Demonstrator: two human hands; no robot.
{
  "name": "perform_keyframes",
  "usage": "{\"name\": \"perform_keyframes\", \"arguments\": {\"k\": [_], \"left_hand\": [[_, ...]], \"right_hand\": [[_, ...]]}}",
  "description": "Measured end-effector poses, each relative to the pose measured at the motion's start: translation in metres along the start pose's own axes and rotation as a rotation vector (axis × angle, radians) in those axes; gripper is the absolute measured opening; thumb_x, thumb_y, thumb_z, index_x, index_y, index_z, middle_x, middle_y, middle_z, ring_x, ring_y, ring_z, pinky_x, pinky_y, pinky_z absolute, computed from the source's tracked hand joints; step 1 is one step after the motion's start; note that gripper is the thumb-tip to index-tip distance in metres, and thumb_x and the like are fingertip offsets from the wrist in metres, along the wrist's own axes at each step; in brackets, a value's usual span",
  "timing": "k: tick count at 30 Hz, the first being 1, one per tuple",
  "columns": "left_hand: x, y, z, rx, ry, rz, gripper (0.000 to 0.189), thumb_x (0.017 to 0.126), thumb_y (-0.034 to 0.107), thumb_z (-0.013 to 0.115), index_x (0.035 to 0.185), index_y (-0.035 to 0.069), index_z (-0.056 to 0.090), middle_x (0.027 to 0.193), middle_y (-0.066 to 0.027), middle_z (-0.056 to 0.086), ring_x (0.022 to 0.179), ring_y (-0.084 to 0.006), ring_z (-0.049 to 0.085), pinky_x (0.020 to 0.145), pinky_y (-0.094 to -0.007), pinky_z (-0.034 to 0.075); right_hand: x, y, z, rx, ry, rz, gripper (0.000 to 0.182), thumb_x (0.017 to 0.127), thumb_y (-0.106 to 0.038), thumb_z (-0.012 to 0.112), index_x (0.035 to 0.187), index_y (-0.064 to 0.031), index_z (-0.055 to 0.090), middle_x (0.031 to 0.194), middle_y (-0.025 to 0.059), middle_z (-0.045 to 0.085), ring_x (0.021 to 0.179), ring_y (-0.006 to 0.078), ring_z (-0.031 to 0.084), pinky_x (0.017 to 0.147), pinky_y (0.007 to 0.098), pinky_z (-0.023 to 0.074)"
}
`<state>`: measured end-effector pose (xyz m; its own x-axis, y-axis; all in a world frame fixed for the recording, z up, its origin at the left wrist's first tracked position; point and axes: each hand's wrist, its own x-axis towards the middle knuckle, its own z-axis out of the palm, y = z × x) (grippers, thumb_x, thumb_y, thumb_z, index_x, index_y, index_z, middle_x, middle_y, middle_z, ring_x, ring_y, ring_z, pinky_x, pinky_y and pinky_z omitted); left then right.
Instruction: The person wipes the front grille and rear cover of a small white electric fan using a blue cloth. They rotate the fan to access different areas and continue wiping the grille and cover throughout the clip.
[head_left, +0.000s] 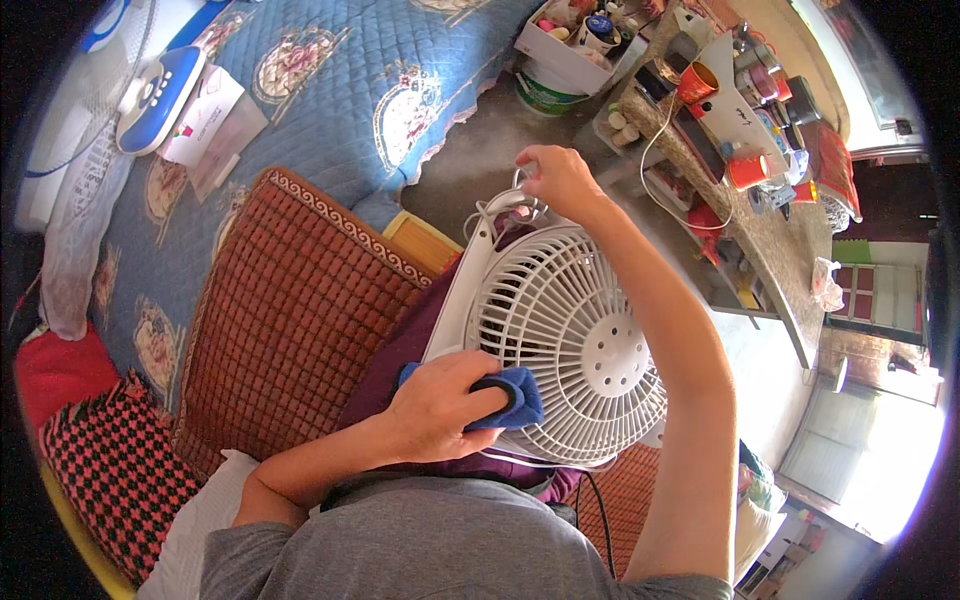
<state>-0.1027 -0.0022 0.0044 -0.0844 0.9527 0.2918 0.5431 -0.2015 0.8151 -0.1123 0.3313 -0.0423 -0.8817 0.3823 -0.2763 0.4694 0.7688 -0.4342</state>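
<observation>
A white electric fan (600, 341) with a round plastic grille lies across my lap. At the side of its white housing, my left hand (450, 409) holds a folded blue cloth (525, 397) against the grille's near left part. My right hand (559, 180) reaches over the fan to the far end, its fingers pinching a loop of the white power cord (519, 178). More of the cord is coiled around that end of the fan. Purple cloth (405, 345) covers my legs beneath the fan.
A brown beaded mat (300, 315) lies on a bed with a blue quilted cover (315, 45) at the left. A stone-topped counter (780, 262) at the right bears orange cups (697, 81), jars and a white cable (643, 176). Beyond the fan stands a white box (562, 60) of small items.
</observation>
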Motion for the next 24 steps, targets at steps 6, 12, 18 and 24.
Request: {"name": "perform_keyframes", "arguments": {"k": [6, 12, 18, 24], "left_hand": [[0.0, 0.001, -0.001, 0.022, 0.017, 0.013, 0.041, 0.066, 0.013, 0.085, 0.101, 0.008, 0.063, 0.111, -0.0149, 0.06, 0.098, -0.0341, 0.064, 0.081, -0.0432, 0.054], [0.001, 0.0, -0.001, 0.005, -0.004, 0.025, 0.041, 0.066, 0.014, 0.085, 0.1, 0.007, 0.064, 0.11, -0.0152, 0.06, 0.097, -0.0344, 0.063, 0.081, -0.0434, 0.054], [0.001, 0.002, -0.003, 0.052, -0.032, 0.02, 0.039, 0.066, 0.015, 0.085, 0.098, 0.007, 0.064, 0.107, -0.0151, 0.059, 0.095, -0.034, 0.063, 0.08, -0.0436, 0.053], [-0.002, -0.004, -0.006, 0.01, 0.048, 0.029, 0.036, 0.065, 0.013, 0.085, 0.095, 0.008, 0.066, 0.104, -0.0109, 0.06, 0.088, -0.0318, 0.066, 0.073, -0.0418, 0.055]], "right_hand": [[-0.01, 0.007, -0.001, -0.088, 0.032, -0.096, 0.055, 0.073, -0.017, 0.081, 0.126, -0.0062, 0.068, 0.096, 0.018, 0.073, 0.09, 0.0335, 0.071, 0.086, 0.0421, 0.0551], [-0.037, -0.008, -0.011, -0.186, 0.009, -0.049, 0.053, 0.08, -0.022, 0.08, 0.128, -0.0052, 0.067, 0.108, 0.0189, 0.071, 0.1, 0.0349, 0.068, 0.089, 0.0419, 0.054], [-0.11, -0.011, -0.027, 0.157, 0.406, -0.055, 0.036, 0.093, -0.023, 0.067, 0.122, -0.0014, 0.067, 0.11, 0.02, 0.068, 0.105, 0.0394, 0.063, 0.092, 0.0468, 0.0502], [-0.251, -0.042, 0.017, 0.026, 0.574, -0.044, 0.039, 0.086, -0.009, 0.067, 0.124, 0.001, 0.067, 0.129, 0.0239, 0.061, 0.116, 0.0416, 0.058, 0.102, 0.0493, 0.0463]]}}
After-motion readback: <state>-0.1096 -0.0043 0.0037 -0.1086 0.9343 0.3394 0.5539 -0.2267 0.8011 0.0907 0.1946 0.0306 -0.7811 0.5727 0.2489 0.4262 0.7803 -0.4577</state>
